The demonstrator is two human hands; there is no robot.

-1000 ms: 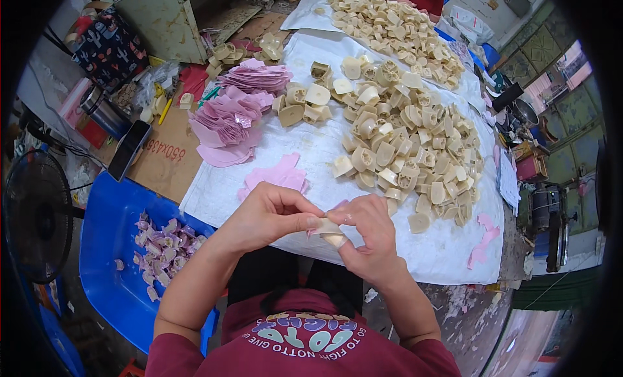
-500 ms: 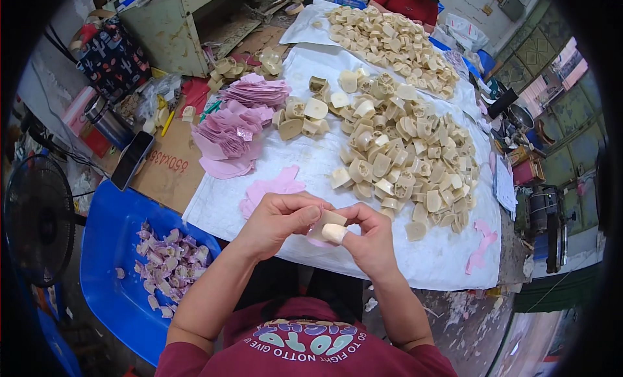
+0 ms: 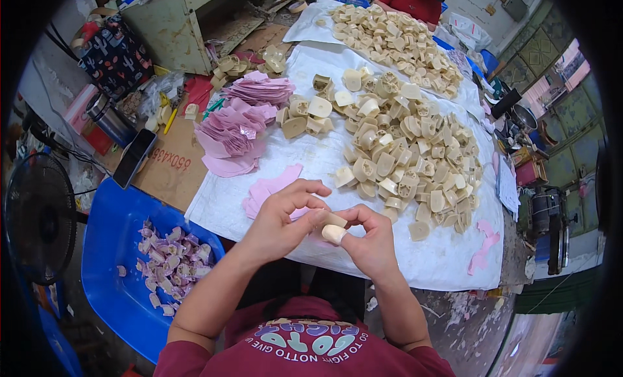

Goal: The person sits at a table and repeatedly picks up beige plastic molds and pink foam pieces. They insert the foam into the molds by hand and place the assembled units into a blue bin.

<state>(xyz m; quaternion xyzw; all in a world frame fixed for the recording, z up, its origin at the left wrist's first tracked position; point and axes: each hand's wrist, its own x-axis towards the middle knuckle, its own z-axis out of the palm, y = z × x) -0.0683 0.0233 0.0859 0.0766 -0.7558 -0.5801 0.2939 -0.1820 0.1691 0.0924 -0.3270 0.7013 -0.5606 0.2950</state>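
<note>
Near the cloth's front edge, a small beige curved plastic piece (image 3: pixel 335 220) is held between my hands, with a bit of pink sheet partly showing under it. My right hand (image 3: pixel 373 244) pinches the piece from the right; its thumb wears a pale yellow finger cover (image 3: pixel 334 233). My left hand (image 3: pixel 276 224) is closed on the left end with the thumb at the edge, while its other fingers are raised and partly spread. A loose pink sheet (image 3: pixel 269 190) lies just beyond my left hand. Farther off is a stack of pink sheets (image 3: pixel 230 127).
A big pile of beige plastic pieces (image 3: pixel 409 156) covers the white cloth (image 3: pixel 311 163), with another pile (image 3: pixel 396 39) beyond it near a person in red (image 3: pixel 409 5). At left are a blue tub (image 3: pixel 107 247) with pink-covered pieces, a phone (image 3: pixel 135 157) and a fan (image 3: pixel 39 221).
My left fingers have lifted and spread somewhat, with the thumb still at the piece. My right hand stays in place on it.
</note>
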